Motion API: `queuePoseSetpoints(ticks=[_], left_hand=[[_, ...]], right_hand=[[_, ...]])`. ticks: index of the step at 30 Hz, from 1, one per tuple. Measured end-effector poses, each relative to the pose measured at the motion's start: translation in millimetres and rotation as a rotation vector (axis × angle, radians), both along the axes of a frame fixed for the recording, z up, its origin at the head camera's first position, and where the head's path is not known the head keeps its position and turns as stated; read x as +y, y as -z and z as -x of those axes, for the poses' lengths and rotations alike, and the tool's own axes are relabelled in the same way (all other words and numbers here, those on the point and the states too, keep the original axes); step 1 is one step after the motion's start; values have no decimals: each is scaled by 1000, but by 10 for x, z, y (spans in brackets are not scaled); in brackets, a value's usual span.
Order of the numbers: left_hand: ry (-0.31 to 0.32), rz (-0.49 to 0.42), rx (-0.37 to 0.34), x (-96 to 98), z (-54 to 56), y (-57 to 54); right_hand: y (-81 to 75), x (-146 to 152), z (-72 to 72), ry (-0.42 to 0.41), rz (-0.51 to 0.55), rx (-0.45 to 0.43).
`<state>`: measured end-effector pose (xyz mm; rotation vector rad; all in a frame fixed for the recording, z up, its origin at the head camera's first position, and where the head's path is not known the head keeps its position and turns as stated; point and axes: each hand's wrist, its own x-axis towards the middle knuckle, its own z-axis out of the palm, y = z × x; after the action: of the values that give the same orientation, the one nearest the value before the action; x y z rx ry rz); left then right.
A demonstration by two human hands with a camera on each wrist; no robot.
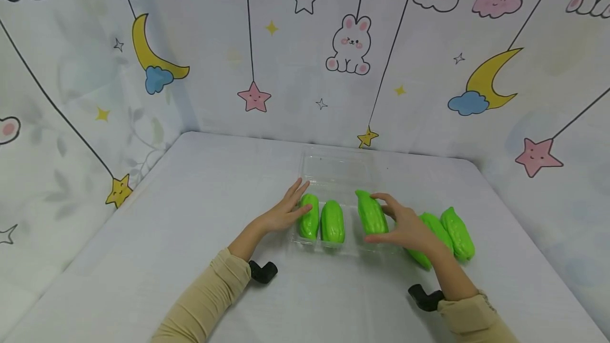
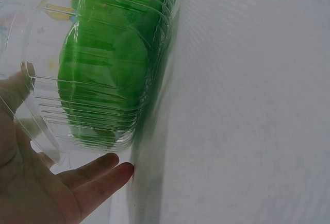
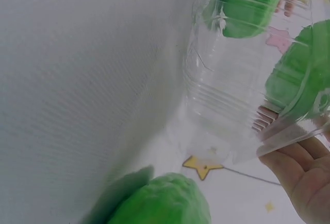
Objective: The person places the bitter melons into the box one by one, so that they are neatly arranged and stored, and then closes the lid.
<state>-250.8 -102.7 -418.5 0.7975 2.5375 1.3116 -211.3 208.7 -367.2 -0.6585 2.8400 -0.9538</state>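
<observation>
My right hand (image 1: 409,231) pinches a bright green, ribbed gourd-like vegetable (image 1: 370,213) between thumb and fingers, over the right part of a clear plastic box (image 1: 353,250). Two similar green gourds, a left one (image 1: 311,221) and a middle one (image 1: 332,222), lie side by side in the box. At the box's left side, my left hand (image 1: 280,214) has its fingers extended, its thumb overlapping the left gourd. In the left wrist view, fingertips (image 2: 122,170) reach along the box's wall. The held gourd (image 3: 299,69) shows through the plastic in the right wrist view.
The box's clear lid (image 1: 337,167) lies folded back behind it. Several more green gourds (image 1: 457,234) lie on the white table (image 1: 229,173) to the right, partly hidden by my right hand. A patterned cloth (image 1: 295,57) hangs behind the table.
</observation>
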Motion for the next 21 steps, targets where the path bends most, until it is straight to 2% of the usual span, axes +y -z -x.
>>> queuePoseSetpoints(ticks=[9,21], left_hand=[[-1,-2,4,3,-5,-3],[-10,0,-10,-2,-14,-15]], right_hand=[[21,-52,21,-10,0,0],[77,-179,70,-23,-57,-9]])
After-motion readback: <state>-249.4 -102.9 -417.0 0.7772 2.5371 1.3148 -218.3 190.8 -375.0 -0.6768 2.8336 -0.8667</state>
